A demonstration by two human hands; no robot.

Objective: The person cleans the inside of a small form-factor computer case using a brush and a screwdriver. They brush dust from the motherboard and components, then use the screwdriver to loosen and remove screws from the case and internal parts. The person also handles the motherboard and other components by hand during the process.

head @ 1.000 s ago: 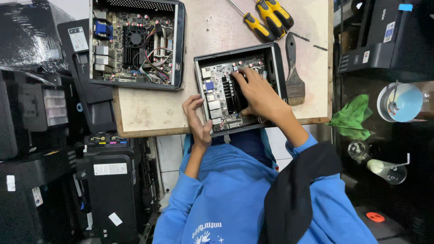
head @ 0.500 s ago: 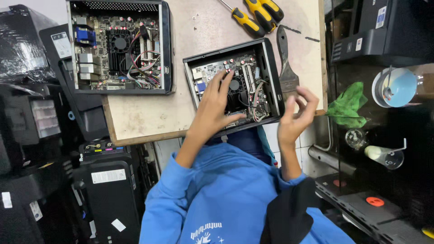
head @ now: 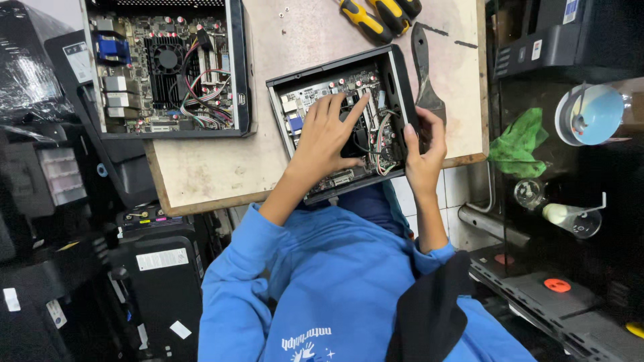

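A small black computer case (head: pixel 397 70) lies open at the near edge of a worn wooden table (head: pixel 215 167), its green mainboard, black fan and coloured wires exposed. My left hand (head: pixel 325 134) lies inside it with fingers spread over the fan and board, the index finger stretched toward the far right corner; it holds nothing. My right hand (head: pixel 424 153) grips the case's right wall, thumb on the inner side near the wires. Both forearms come out of blue sleeves.
A larger open computer (head: pixel 168 67) sits on the table's far left. Yellow-handled screwdrivers (head: pixel 365 20) and a black paintbrush (head: pixel 424 74) lie beside the small case. A green cloth (head: pixel 520 141) and a bottle (head: pixel 570 218) sit on the right; black computer towers (head: pixel 161 281) stand on the left.
One second ago my right hand was inside the case and my left hand at its near left corner. Now my left hand is inside and my right hand grips the right wall.
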